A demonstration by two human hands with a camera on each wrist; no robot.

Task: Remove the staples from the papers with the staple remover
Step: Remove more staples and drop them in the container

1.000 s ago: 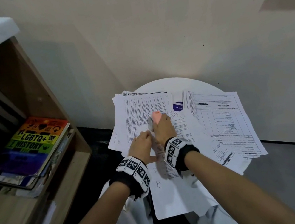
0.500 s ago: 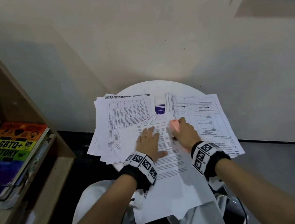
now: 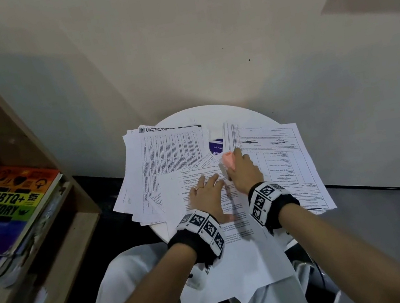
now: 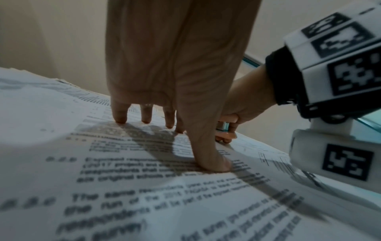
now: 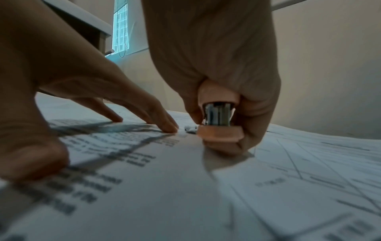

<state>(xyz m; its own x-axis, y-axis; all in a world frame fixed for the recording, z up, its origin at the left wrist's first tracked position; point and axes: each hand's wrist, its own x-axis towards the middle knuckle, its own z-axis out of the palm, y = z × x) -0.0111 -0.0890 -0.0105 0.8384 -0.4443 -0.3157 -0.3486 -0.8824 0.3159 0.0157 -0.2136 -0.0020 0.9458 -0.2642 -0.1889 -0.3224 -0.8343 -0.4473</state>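
A printed stapled paper [image 3: 220,244] lies in front of me on the small round white table [image 3: 187,116], hanging over its near edge. My left hand [image 3: 207,192] [image 4: 169,117] presses flat on it with straight, spread fingers. Just to its right, my right hand [image 3: 242,170] [image 5: 222,114] grips a pink staple remover [image 3: 228,161] [image 5: 218,124] [image 4: 225,128], whose metal claws point down at the paper's top right corner. A small pale bit [image 5: 190,128] lies on the paper beside the remover; I cannot tell what it is.
More paper stacks cover the table: one at the left [image 3: 166,162], one at the right [image 3: 281,163]. A wooden shelf [image 3: 38,179] with a rainbow-covered book [image 3: 13,203] stands at the left. A beige wall [image 3: 203,57] runs close behind the table.
My left hand has opened from a loose curl and lies flat on the front paper. My right hand with the remover has shifted to the right of it, at the paper's corner.
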